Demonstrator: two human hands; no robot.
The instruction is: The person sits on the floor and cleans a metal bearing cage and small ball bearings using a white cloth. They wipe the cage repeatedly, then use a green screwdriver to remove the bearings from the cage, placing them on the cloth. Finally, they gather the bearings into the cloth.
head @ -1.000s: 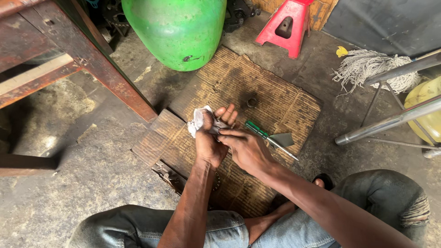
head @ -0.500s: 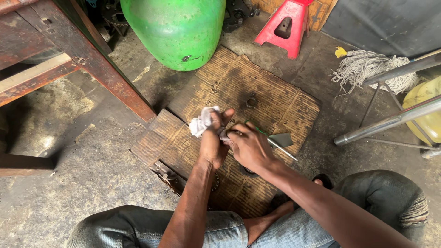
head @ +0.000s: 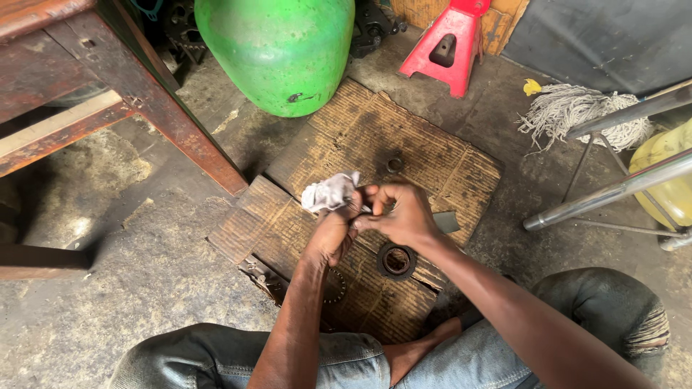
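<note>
- A white rag (head: 330, 193) is gripped in the left hand (head: 333, 229); judged soft, light, bunchable anywhere.
- Right hand (head: 404, 213) fingers are curled, pinching something hidden beside the rag.
- A dark ring (head: 396, 261) is seen on the cardboard (head: 440, 162); probably stiff, greasy.

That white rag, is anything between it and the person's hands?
No. The white rag is bunched in the left hand, and the right hand meets it at the fingertips; nothing visible lies between them.

packages: flattened brown corrugated cardboard sheet (head: 425, 155), lying on the floor directly beneath and around both grips | labels: none | signs: none | screens: none
</note>
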